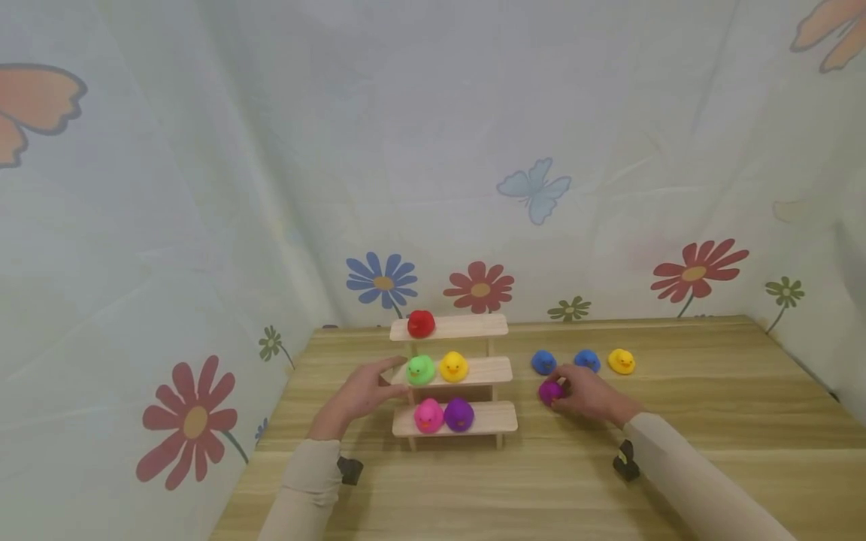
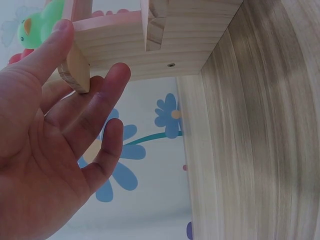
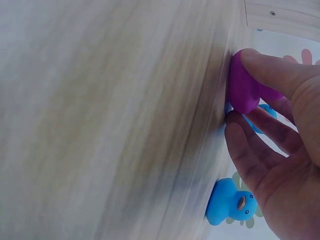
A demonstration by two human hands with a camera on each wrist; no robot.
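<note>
A three-tier wooden stand (image 1: 490, 370) bears several rubber ducks. My left hand (image 1: 368, 387) is at the left end of its middle tier, thumb on one side of the board end (image 2: 76, 70) and fingers on the other. Close by are a green duck (image 1: 421, 370) and a yellow duck (image 1: 453, 367). A red duck (image 1: 422, 324) sits on the top tier; a pink duck (image 1: 429, 415) and a dark purple duck (image 1: 459, 415) share the bottom one. Right of the stand, my right hand (image 1: 587, 392) pinches a magenta-purple duck (image 3: 243, 85) at the tabletop, partly covering it.
Behind the right hand, two blue ducks (image 1: 543, 362) and a yellow duck (image 1: 621, 361) stand in a row on the wood-grain table (image 1: 433, 496). A flower-printed curtain (image 1: 433, 150) hangs along the table's back and left sides.
</note>
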